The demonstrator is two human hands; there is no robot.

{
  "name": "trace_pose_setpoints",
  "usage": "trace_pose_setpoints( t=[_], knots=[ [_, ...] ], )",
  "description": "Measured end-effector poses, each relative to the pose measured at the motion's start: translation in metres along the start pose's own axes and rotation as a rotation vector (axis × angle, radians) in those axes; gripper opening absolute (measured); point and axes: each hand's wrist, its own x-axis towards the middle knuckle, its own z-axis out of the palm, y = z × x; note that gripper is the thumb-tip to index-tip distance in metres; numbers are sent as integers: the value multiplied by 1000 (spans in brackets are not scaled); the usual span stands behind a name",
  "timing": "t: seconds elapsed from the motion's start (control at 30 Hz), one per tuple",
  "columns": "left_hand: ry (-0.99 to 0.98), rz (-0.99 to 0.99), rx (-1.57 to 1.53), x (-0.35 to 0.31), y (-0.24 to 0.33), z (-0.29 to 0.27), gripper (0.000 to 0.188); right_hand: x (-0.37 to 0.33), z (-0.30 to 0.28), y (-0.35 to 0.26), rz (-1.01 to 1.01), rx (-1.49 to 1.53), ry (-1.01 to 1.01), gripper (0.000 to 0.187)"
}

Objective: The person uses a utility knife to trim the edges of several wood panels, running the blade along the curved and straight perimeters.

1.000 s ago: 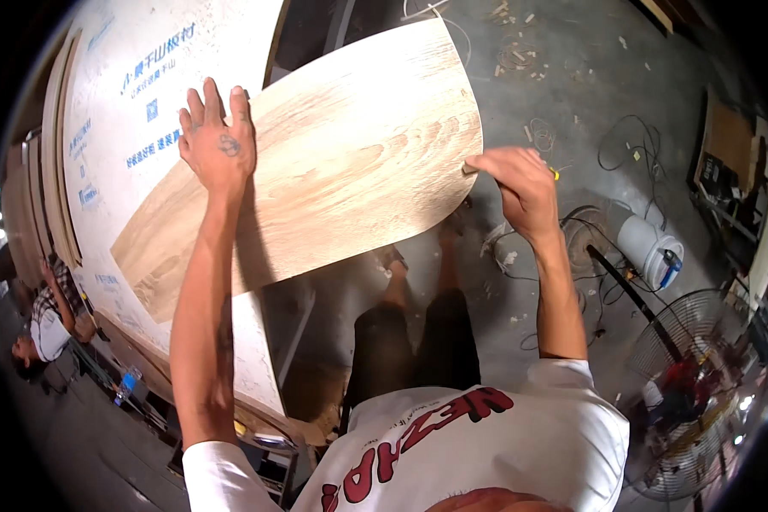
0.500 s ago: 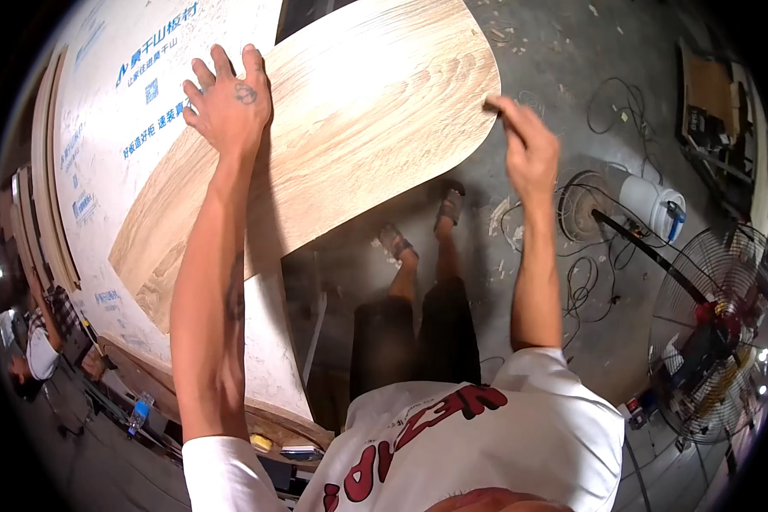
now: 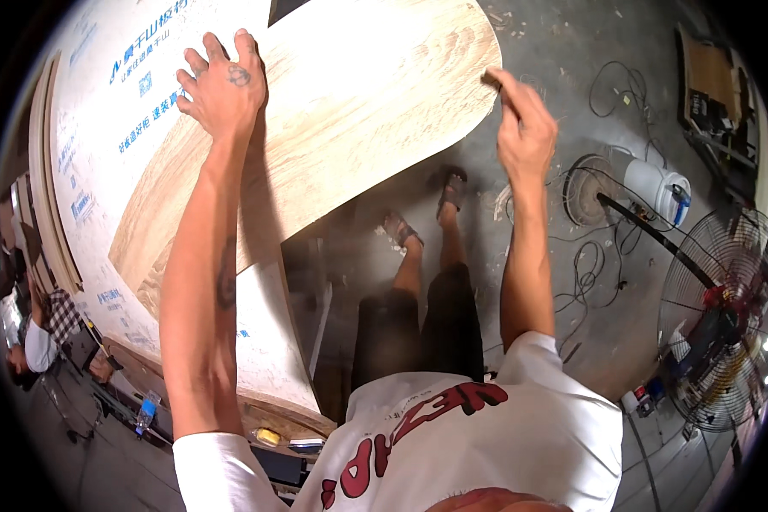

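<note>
Left hand (image 3: 224, 92): palm down, fingers spread wide, lying across the far edge of the panel (image 3: 358, 119) with fingertips over the white table (image 3: 273, 341). It grasps nothing; whether it presses hard cannot be told.

Right hand (image 3: 527, 128): partly closed, fingers bent together, fingertips at the rim of the panel's rounded end. Something small and dark shows at the tips; cannot tell what it is, or whether it is pinched or the rim itself is touched.

Panel: wood-grained, thin-edged, one end lying on the table, the rounded end jutting past it over the floor (image 3: 563, 333). Glare whitens its middle.

Handling (judgement): stiff, flat, moderately heavy for its breadth; unlikely to bend much. The face looks smooth and could slide under a flat palm. The rim is probably the fragile part, liable to chip or splinter. With so much overhang, weight on the rounded end could tip it, so a palm well onto the supported part seems the sound hold. For lifting, best taken by opposite long edges near mid-length, not by the curve alone.

Beyond: cables (image 3: 587, 273) and a white bucket (image 3: 653, 189) on the floor, a fan (image 3: 712, 311) right; a seated-looking person (image 3: 41, 346) far left.
</note>
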Motion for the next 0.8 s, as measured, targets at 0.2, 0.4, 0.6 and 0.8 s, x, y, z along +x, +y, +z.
trace_pose_setpoints(
  t=[0.2, 0.4, 0.6, 0.8],
  knots=[
    [33, 8, 11, 0, -12, -1, 72, -98, 37, -84, 138, -254, -286, 37],
    [38, -26, 36, 2, -3, 1, 73, -101, 9, -109, -15, -54, -219, 45],
    [2, -96, 4, 3, 4, -7, 73, 110, -15, 6, -374, -126, -217, 49],
    [14, -110, 37, 0, -3, -2, 74, 230, 35, 32, -574, -110, -571, 39]
  ],
)
